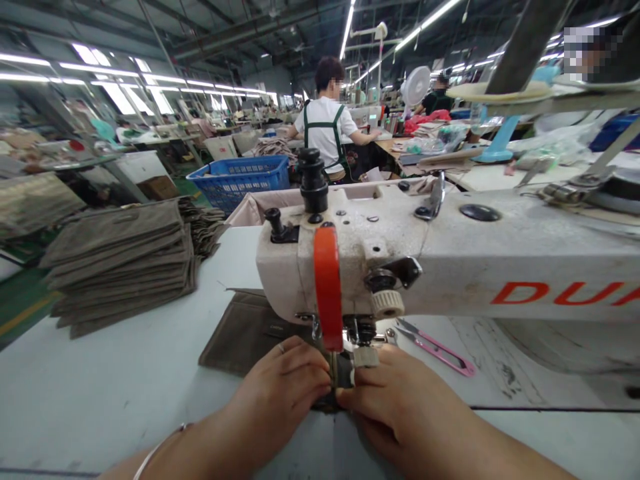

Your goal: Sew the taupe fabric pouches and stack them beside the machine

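A dark grey-brown fabric piece (235, 337) with a small label lies flat under the head of a white sewing machine (350, 247). My left hand (285, 383) has its fingers bent together and pinches the near edge of the fabric, left of the needle area. Opposite it, my right hand (395, 400) grips the same edge, thumb and fingertips closed close to the presser foot. An orange-red strip (327, 290) on the machine hides part of the needle. Pink-handled thread snips (443, 350) lie right of my right hand.
A tall stack of similar fabric pieces (125, 267) stands on the left of the white table (100, 400). Behind the machine are a blue plastic basket (240, 177) and a person (325, 123) seated facing away. A thread stand (525, 93) rises at the right.
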A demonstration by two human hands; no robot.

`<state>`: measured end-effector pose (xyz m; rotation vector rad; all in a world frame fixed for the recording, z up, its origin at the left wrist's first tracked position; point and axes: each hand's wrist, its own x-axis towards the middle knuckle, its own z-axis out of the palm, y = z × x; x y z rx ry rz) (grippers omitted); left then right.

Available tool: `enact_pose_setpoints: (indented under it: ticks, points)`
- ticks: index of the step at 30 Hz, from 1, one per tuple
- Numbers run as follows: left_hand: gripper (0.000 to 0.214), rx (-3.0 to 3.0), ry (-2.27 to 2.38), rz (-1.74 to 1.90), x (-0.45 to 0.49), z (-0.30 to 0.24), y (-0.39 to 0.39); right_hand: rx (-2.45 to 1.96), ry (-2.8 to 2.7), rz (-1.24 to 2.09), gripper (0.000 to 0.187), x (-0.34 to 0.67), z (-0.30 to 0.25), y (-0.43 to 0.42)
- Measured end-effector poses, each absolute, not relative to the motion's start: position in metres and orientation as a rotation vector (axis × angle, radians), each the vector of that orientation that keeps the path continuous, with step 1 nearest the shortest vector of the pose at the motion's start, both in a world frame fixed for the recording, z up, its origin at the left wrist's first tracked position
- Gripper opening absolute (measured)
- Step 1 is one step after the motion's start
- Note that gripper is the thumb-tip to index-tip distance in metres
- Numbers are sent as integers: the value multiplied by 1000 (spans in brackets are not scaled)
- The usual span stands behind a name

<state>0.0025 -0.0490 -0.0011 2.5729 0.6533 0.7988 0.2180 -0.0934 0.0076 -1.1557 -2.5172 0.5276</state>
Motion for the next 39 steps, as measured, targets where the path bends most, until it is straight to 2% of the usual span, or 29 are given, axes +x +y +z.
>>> enact_pose_setpoints:
  ticks: [3, 8, 14, 24, 39]
  points:
    - [27, 2669, 556, 783, 5, 5, -50, -1156, -2528, 521, 29, 217, 9, -94]
    - [20, 2704, 587, 770, 3, 7, -52, -1168, -2511, 498, 31, 218, 11, -96]
    - [21, 2703, 611, 791, 0, 1, -50, -1132, -2448, 463, 41, 216, -1, -97]
    - [18, 2647, 676, 687, 2, 8, -32, -1198, -2368, 266, 39, 212, -8, -95]
    - [16, 2615, 941, 680, 2, -10, -3, -1484, -2409, 215, 35, 204, -3, -90]
